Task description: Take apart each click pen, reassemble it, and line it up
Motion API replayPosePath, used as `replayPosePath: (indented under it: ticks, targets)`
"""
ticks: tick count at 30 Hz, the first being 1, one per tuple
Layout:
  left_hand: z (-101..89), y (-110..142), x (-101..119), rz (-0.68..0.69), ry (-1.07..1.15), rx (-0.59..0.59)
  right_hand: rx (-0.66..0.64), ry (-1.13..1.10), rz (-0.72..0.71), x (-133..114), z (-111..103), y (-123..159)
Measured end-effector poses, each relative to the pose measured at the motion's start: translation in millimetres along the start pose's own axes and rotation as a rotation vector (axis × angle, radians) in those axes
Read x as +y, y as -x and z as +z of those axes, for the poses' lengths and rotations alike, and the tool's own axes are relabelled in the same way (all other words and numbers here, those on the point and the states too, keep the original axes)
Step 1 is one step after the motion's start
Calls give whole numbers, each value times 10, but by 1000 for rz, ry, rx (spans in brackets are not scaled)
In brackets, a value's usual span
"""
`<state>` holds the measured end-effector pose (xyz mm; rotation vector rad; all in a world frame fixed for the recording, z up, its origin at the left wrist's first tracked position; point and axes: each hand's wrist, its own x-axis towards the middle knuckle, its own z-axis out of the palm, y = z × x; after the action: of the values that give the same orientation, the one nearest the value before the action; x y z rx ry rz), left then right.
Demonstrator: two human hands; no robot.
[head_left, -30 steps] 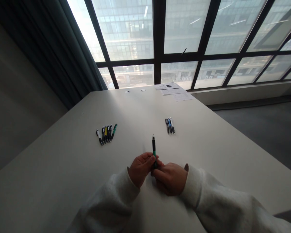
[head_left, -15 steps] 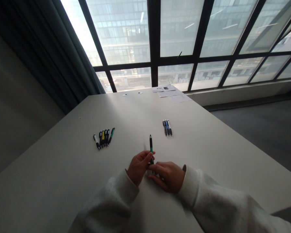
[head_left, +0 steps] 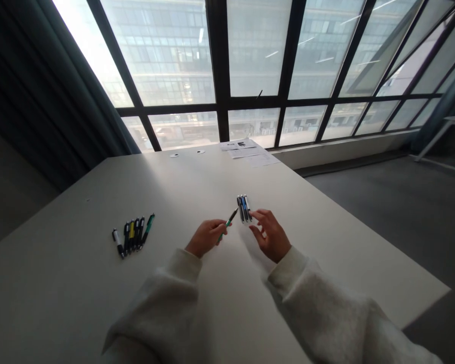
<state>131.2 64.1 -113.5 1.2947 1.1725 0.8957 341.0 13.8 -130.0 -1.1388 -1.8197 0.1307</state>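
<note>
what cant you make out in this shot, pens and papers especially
Head view:
- lower end of the slim green-and-black pen: hidden by the left hand
- any printing on the three slim dark pens: too small
- text on the white printed papers: too small and far off

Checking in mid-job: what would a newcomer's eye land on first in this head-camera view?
The tall window wall fills the top of the view, bright beside the dark curtain. Below, on the white table, the left hand holds a green pen, and the open right hand sits beside three pens; a row of pens lies further left.
</note>
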Motion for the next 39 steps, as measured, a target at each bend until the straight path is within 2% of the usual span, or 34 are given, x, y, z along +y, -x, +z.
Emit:
replayPosePath:
  ticks: [3,5,8,11,18,22,26,33,39]
  targets:
    - [-81,91,151,35,-197,-193,-54,18,-101,7,-3,-17]
    - [-119,135,229,133,-298,-270,-89,4,-99,-4,3,-15]
    - [-173,159,278,281,-379,-314,-87,-12,-33,-23,7,1]
    - [-237,153,265,317,-384,-342,-102,-4,8,-35,10,17]
    - [-308,131,215,176,-173,-134,-295,81,34,-87,35,39]
    - [-232,102,123,99,82,-118,-484,239,63,-176,49,51]
    - [-119,34,-34,6,281,-22,-608,425,76,-324,137,47]
    - [-98,-91,-230,3,426,203,-620,545,210,-472,409,-85]
    - [-120,-92,-232,-17,472,223,-574,602,316,-401,634,-249]
